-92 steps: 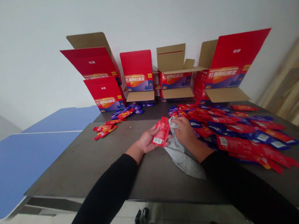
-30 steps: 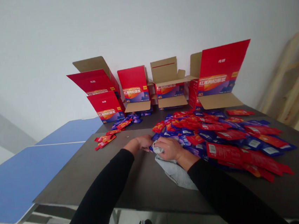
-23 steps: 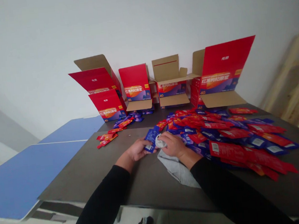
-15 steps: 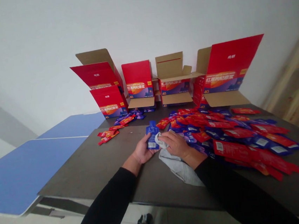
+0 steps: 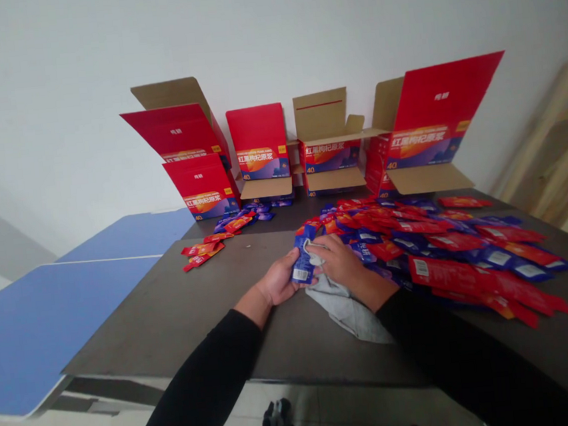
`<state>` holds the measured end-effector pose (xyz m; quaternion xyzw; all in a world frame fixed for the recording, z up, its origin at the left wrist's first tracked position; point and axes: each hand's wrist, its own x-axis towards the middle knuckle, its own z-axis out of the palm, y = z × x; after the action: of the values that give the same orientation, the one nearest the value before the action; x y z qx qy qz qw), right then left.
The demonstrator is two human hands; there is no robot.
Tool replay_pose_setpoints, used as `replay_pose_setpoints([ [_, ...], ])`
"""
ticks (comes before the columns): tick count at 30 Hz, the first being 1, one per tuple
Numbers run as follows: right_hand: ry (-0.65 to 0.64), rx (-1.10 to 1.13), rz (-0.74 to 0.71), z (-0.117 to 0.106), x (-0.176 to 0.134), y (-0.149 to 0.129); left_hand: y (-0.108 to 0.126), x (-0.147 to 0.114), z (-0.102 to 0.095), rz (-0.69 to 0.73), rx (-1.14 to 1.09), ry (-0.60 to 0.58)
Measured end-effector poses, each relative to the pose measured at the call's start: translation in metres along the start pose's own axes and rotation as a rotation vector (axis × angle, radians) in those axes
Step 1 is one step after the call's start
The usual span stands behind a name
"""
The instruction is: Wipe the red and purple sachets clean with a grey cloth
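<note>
A blue spouted pouch with a white label at its lower end lies in my left hand, thumb on its face and fingers beneath. My right hand is closed on a light grey cloth and presses a fold of it against the pouch's upper right side. The rest of the cloth trails down onto the dark table. Just right of my hands spreads a big heap of red and blue pouches. A smaller group of red and blue pouches lies to the left, further back.
Several red cartons stand along the wall, among them a left carton, a middle carton and a right carton with raised flaps. A blue table adjoins on the left. Wooden slats lean at the far right.
The pouch has tilted to the right and moved slightly right with both hands. The cloth has shifted up the pouch. The head view has tipped a little downward.
</note>
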<state>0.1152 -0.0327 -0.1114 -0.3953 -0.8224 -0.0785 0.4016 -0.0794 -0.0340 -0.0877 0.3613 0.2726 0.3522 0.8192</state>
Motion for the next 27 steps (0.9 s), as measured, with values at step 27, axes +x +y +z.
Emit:
replay_pose_setpoints([
  [27,0.097,-0.012,-0.337,-0.006,0.003,-0.045,0.002,-0.002,0.009,-0.183,-0.186,0.024],
])
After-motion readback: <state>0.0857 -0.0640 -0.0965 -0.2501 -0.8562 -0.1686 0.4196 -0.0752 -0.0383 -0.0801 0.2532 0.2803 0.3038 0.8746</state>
